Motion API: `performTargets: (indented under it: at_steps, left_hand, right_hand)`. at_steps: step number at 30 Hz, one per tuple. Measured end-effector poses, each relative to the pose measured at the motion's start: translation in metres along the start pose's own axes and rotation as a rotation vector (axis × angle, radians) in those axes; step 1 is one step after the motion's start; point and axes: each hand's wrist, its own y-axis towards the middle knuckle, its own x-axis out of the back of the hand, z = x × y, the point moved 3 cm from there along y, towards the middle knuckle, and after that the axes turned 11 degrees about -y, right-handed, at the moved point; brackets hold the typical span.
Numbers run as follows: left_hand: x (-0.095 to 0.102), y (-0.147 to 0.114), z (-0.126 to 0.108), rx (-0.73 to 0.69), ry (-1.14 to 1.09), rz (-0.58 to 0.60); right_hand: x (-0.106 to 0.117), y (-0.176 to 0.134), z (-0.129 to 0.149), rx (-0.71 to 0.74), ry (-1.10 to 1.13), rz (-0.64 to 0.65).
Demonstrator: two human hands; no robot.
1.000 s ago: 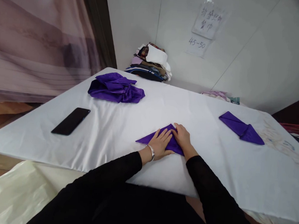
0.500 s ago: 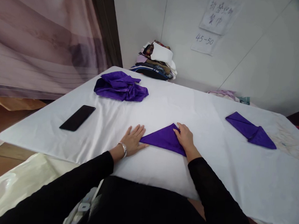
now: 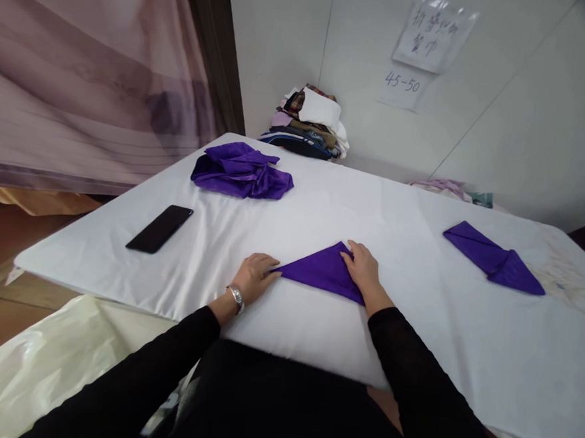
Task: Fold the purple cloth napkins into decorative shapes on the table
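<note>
A purple cloth napkin (image 3: 316, 271), folded into a flat triangle, lies on the white tablecloth in front of me. My left hand (image 3: 253, 277), with a silver bracelet at the wrist, pinches its narrow left tip between thumb and fingers. At the other end, my right hand (image 3: 363, 270) grips the right edge near the upper corner, with the fingers curled and the thumb on the cloth. That hand covers part of the right edge. Farther right lies another purple napkin (image 3: 493, 258), folded into a long pointed shape, apart from both hands.
A crumpled heap of purple cloth (image 3: 243, 172) lies at the far left of the table (image 3: 344, 196). A black phone (image 3: 160, 228) is nearer on the left. Behind the table stands a pile of folded clothes (image 3: 312, 123). Handwritten paper signs (image 3: 433, 38) hang on the wall.
My left hand has gone from lying flat with spread fingers beside the napkin's left tip to pinching that tip. My right hand keeps its grip. The view has shifted slightly.
</note>
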Motion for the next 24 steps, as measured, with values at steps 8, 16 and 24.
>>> performTargets:
  at_steps: [8, 16, 24]
  left_hand:
    - [0.001, 0.019, -0.012, -0.056, 0.070, -0.033]
    - [-0.092, 0.072, -0.089, -0.243, 0.072, 0.345]
    - [-0.132, 0.081, -0.070, -0.199, 0.218, 0.475]
  right_hand:
    - [0.001, 0.000, 0.002, -0.001, -0.008, -0.001]
    - [-0.001, 0.002, 0.002, 0.004, -0.009, 0.031]
    - [0.003, 0.006, 0.000, -0.049, 0.048, 0.014]
